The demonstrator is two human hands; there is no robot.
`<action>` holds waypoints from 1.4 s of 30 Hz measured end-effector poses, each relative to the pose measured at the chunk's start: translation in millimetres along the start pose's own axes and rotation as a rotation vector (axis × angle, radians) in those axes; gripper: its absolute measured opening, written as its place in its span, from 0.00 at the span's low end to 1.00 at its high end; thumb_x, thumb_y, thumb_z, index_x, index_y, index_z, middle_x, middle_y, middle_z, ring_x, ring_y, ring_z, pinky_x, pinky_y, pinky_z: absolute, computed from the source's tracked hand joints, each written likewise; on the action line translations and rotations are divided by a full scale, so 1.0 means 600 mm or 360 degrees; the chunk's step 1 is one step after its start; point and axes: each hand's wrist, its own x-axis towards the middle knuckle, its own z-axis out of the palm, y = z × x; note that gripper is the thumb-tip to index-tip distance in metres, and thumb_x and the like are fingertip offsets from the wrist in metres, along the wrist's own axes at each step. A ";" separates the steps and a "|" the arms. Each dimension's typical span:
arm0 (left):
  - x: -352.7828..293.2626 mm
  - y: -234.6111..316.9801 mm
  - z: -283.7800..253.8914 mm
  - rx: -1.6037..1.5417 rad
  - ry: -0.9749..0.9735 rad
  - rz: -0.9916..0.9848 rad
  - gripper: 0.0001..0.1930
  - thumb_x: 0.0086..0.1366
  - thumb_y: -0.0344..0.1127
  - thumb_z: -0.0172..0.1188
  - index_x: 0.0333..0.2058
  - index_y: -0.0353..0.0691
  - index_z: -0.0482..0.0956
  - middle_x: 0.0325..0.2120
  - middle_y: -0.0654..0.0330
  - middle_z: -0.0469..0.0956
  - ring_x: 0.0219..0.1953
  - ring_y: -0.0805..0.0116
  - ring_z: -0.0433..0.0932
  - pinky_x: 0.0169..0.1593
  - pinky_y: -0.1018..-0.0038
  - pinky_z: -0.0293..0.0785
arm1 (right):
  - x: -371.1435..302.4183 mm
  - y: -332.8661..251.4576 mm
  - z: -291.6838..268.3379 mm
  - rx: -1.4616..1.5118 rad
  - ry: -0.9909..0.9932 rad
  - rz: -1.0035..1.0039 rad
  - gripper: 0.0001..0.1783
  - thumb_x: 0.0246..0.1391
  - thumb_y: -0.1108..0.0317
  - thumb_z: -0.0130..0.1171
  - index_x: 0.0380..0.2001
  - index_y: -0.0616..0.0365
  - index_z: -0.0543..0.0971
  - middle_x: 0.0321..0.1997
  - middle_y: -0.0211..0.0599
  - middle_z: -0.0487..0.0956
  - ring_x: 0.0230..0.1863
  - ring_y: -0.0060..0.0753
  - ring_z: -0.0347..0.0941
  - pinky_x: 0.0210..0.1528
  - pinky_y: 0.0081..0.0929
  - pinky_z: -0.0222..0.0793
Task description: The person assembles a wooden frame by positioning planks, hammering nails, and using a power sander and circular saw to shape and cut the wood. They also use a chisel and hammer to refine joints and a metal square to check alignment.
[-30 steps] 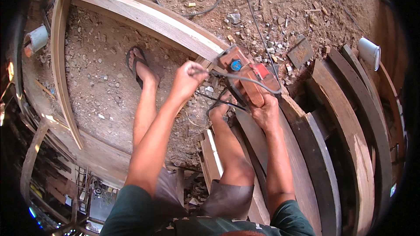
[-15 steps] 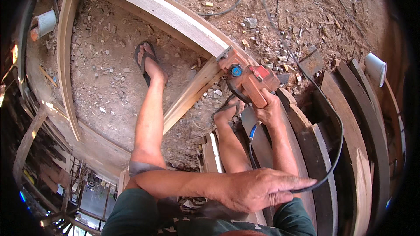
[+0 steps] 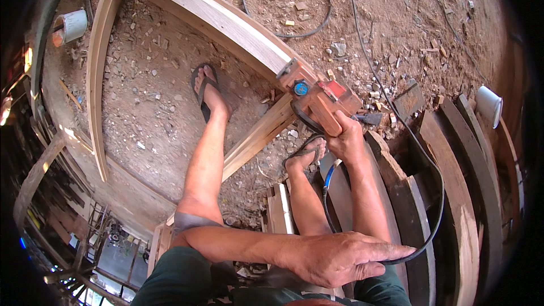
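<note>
My right hand [image 3: 347, 137] is wrapped round the rear handle of an orange electric planer [image 3: 324, 97] with a blue front knob. The planer rests on the right end of a pale wooden beam [image 3: 226, 20], part of a frame on the ground. My left arm crosses in front of me, and my left hand [image 3: 334, 258] holds the planer's black power cable [image 3: 435, 215] between index finger and thumb. From the left hand the cable loops right and then runs to the far side. A blue-banded stretch of cable [image 3: 328, 175] hangs below the planer handle.
A brace [image 3: 258, 136] and a crosspiece [image 3: 97, 79] join the beam. Several dark curved planks [image 3: 453, 187] lie at right. White buckets stand left [image 3: 73, 26] and right [image 3: 488, 105]. Wood chips and stones litter the dirt; my sandalled feet are beside the brace.
The planer has slid a little along the beam toward the far left, with my right hand still on it. My left hand keeps its hold on the cable. The whole view has shifted slightly.
</note>
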 end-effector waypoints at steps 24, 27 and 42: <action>-0.108 0.185 -0.116 0.0507 0.0350 -0.0090 0.22 0.78 0.36 0.50 0.65 0.30 0.71 0.52 0.40 0.81 0.56 0.50 0.81 0.60 0.65 0.74 | 0.235 -0.281 0.129 -0.0223 0.0000 -0.0236 0.09 0.48 0.69 0.63 0.35 0.53 0.79 0.32 0.55 0.83 0.39 0.65 0.80 0.39 0.55 0.74; -0.126 0.227 -0.166 0.0594 0.0346 0.0007 0.21 0.79 0.37 0.50 0.63 0.30 0.72 0.53 0.41 0.81 0.57 0.52 0.81 0.61 0.65 0.73 | 0.270 -0.330 0.156 -0.0180 0.0028 -0.0241 0.10 0.47 0.71 0.63 0.36 0.54 0.80 0.33 0.56 0.83 0.40 0.67 0.79 0.41 0.55 0.74; -0.180 0.446 -0.234 0.0424 0.0455 0.0446 0.19 0.73 0.30 0.57 0.59 0.28 0.74 0.40 0.39 0.84 0.43 0.42 0.85 0.45 0.58 0.80 | 0.477 -0.573 0.273 -0.0211 0.0066 -0.0314 0.10 0.53 0.69 0.65 0.40 0.56 0.82 0.36 0.61 0.82 0.44 0.70 0.78 0.44 0.55 0.73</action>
